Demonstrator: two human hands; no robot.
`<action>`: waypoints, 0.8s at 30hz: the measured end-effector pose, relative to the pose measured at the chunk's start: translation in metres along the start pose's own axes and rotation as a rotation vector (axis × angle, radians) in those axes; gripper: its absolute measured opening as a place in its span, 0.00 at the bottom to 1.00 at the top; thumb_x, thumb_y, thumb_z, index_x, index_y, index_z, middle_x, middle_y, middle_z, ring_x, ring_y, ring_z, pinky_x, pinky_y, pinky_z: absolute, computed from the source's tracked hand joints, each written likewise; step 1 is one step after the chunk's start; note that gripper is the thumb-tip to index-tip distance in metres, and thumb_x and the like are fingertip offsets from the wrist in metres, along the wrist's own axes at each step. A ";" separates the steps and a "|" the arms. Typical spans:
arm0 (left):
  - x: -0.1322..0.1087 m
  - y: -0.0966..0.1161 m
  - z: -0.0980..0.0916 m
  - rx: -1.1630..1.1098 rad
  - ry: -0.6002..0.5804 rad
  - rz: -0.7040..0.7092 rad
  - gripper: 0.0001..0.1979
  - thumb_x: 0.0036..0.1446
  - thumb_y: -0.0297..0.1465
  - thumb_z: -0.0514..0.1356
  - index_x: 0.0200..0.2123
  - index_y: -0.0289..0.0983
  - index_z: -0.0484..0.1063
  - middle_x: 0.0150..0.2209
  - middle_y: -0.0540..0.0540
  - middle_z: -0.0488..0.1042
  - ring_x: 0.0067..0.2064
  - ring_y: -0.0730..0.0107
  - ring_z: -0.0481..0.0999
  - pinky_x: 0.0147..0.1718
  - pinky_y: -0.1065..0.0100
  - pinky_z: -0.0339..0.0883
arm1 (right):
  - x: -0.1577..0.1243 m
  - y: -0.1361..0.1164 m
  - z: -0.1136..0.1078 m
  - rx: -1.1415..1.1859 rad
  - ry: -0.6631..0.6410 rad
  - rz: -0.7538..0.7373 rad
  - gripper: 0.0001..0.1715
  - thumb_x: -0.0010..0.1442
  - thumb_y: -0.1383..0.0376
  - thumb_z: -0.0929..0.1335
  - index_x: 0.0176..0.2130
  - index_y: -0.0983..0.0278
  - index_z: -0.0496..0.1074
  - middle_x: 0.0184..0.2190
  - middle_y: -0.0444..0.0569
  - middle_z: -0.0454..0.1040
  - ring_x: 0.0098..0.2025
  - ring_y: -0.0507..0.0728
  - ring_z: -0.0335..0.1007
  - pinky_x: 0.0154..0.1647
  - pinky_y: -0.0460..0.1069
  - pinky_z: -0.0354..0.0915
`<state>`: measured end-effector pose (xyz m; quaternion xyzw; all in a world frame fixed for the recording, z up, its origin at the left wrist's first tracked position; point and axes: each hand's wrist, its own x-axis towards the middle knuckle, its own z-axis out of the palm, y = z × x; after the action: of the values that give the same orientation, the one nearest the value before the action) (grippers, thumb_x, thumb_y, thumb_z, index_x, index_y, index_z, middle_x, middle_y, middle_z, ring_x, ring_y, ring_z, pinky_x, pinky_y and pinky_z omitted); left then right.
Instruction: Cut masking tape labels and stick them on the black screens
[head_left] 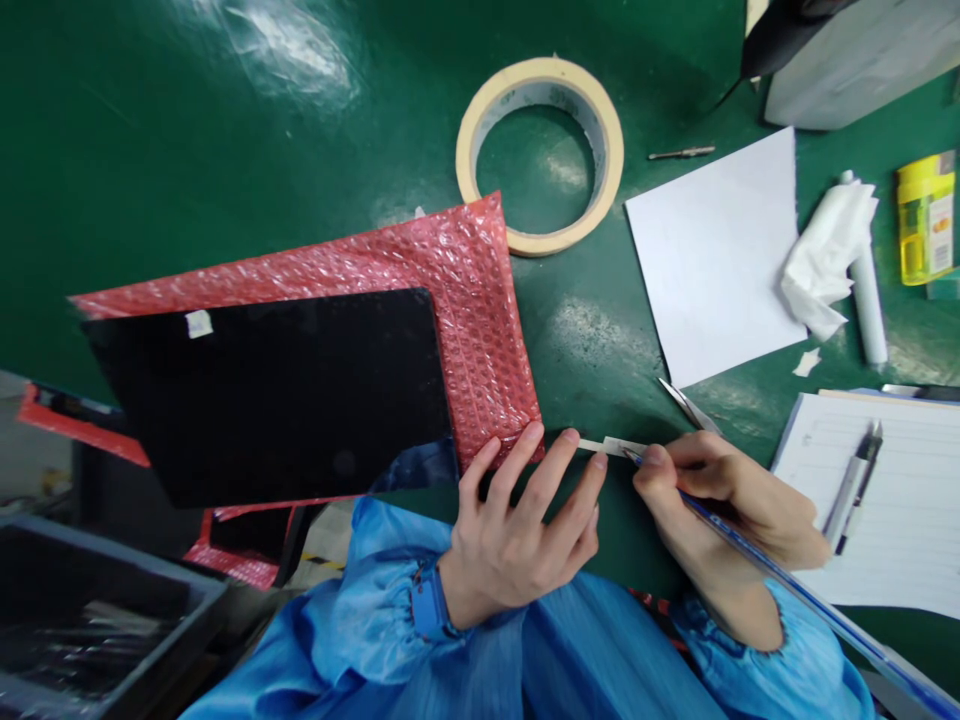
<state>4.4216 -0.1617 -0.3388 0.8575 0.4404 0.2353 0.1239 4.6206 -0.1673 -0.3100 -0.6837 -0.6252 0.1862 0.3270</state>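
Note:
My right hand (739, 500) is closed around a long blue pen (757, 555). Its tip touches a small pale strip (619, 446) lying on the green table. My left hand (525, 530) lies with spread fingers beside it, a fingertip at the strip's left end. The other left fingertips rest by the corner of a red bubble-wrap sheet (480, 330). On that sheet lies a flat black panel (277, 390) with a small white label (199, 323). Scissor blades (688, 405) show just beyond my right hand, which hides the rest.
A roll of masking tape (469, 140) lies at the back, touching the bubble wrap. White paper (716, 260), crumpled tissue (829, 255) and a yellow lighter (926, 220) are to the right. A notebook (915, 500) holds black-and-silver pens (853, 485). At lower left stands a bin (180, 570).

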 end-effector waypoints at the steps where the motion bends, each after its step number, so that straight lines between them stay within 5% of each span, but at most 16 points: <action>1: 0.000 0.000 0.000 0.001 0.000 -0.002 0.17 0.74 0.35 0.63 0.58 0.43 0.89 0.57 0.41 0.90 0.66 0.52 0.83 0.78 0.52 0.59 | 0.000 0.001 0.000 0.004 -0.001 -0.001 0.28 0.65 0.81 0.77 0.32 0.57 0.62 0.26 0.34 0.76 0.21 0.47 0.68 0.22 0.45 0.64; 14: 0.002 -0.001 -0.002 -0.013 -0.009 0.006 0.17 0.76 0.34 0.62 0.58 0.40 0.88 0.56 0.39 0.90 0.64 0.53 0.83 0.78 0.52 0.58 | -0.004 0.004 0.004 0.111 0.136 0.018 0.29 0.66 0.80 0.76 0.30 0.58 0.58 0.25 0.36 0.73 0.21 0.46 0.65 0.20 0.45 0.59; 20: 0.002 0.000 -0.001 -0.027 -0.001 0.000 0.16 0.76 0.33 0.62 0.58 0.39 0.88 0.56 0.39 0.90 0.63 0.52 0.83 0.78 0.52 0.58 | -0.015 0.010 0.006 0.147 0.353 0.084 0.29 0.75 0.68 0.77 0.30 0.58 0.60 0.23 0.37 0.71 0.20 0.49 0.68 0.20 0.48 0.60; 24: 0.002 0.000 -0.001 -0.040 -0.001 0.000 0.16 0.77 0.33 0.61 0.59 0.39 0.87 0.57 0.39 0.90 0.64 0.51 0.82 0.78 0.51 0.57 | -0.017 0.006 0.006 0.151 0.276 0.119 0.28 0.72 0.72 0.78 0.30 0.58 0.61 0.25 0.37 0.74 0.22 0.50 0.70 0.21 0.48 0.62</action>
<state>4.4223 -0.1606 -0.3371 0.8551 0.4355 0.2434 0.1412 4.6185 -0.1830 -0.3208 -0.7121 -0.5173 0.1560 0.4484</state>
